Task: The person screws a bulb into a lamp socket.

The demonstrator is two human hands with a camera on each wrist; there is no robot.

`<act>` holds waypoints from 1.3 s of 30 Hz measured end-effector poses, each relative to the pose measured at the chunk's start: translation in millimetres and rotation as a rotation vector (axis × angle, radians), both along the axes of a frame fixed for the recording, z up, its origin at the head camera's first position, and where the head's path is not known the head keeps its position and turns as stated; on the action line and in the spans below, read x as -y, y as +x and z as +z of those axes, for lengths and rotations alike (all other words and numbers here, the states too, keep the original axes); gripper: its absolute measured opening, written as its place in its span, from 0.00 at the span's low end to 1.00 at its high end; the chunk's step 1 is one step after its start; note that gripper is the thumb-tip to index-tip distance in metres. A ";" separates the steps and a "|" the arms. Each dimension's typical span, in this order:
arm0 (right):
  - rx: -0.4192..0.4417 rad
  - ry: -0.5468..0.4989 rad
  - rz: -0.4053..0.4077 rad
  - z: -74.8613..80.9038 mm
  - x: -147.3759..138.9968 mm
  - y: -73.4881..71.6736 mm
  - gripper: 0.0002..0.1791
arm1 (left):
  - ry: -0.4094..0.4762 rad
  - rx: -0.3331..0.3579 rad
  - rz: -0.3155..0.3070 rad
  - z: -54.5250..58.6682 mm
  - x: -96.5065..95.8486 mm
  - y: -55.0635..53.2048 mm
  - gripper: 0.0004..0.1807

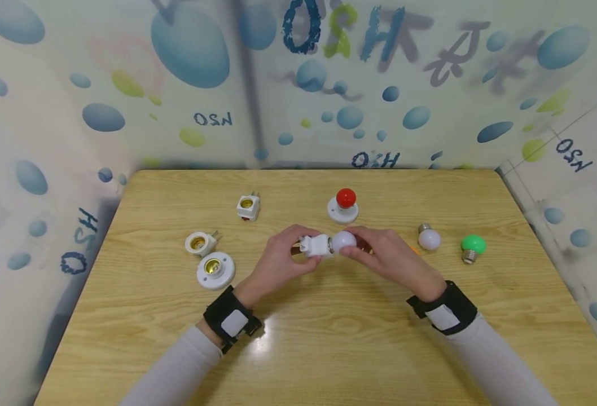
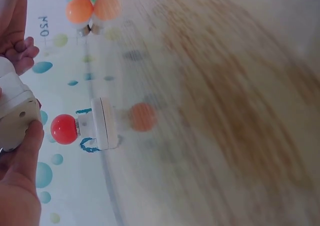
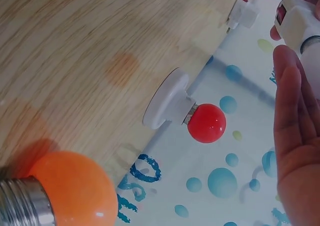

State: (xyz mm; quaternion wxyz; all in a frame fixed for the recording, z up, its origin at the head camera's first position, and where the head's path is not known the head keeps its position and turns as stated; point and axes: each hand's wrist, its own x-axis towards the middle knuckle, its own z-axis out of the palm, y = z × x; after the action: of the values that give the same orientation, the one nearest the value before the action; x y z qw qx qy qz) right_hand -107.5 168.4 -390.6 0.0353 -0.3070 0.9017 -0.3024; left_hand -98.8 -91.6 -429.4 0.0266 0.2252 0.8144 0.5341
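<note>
In the head view my left hand grips a white plug-in lamp socket by its sides, its prongs pointing left. My right hand holds a white light bulb by its round globe, with the fingers and thumb on either side. The bulb's metal base meets the socket's mouth; how deep it sits I cannot tell. A red switch shows on the socket in the right wrist view. Just beyond both hands, a red bulb stands in a round white lamp base.
To the left lie a square plug-in socket, a rounded plug-in socket and a round lamp base. Another white bulb and a green bulb lie right. An orange bulb is mostly hidden behind my right hand in the head view.
</note>
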 end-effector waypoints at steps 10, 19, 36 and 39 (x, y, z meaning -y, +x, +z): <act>-0.037 0.015 -0.073 -4.0 3.6 1.4 0.22 | -0.019 0.007 0.003 1.1 -2.5 1.0 0.21; 0.091 0.046 -0.027 0.9 -9.7 -0.4 0.45 | -0.021 0.014 0.008 -1.4 -2.6 -0.6 0.21; -0.060 -0.025 0.025 -4.4 -2.3 -1.8 0.22 | -0.048 -0.018 0.007 0.3 0.8 1.4 0.22; -0.098 0.007 -0.017 -5.9 0.3 -2.2 0.18 | -0.061 -0.028 0.003 0.3 -0.4 0.6 0.22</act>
State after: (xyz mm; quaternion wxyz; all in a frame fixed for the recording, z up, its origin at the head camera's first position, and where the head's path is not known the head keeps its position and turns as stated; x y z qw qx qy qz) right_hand -109.7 168.1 -396.5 -0.0107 -0.3136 0.9059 -0.2843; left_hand -98.1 -91.1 -429.1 0.0215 0.2305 0.8311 0.5057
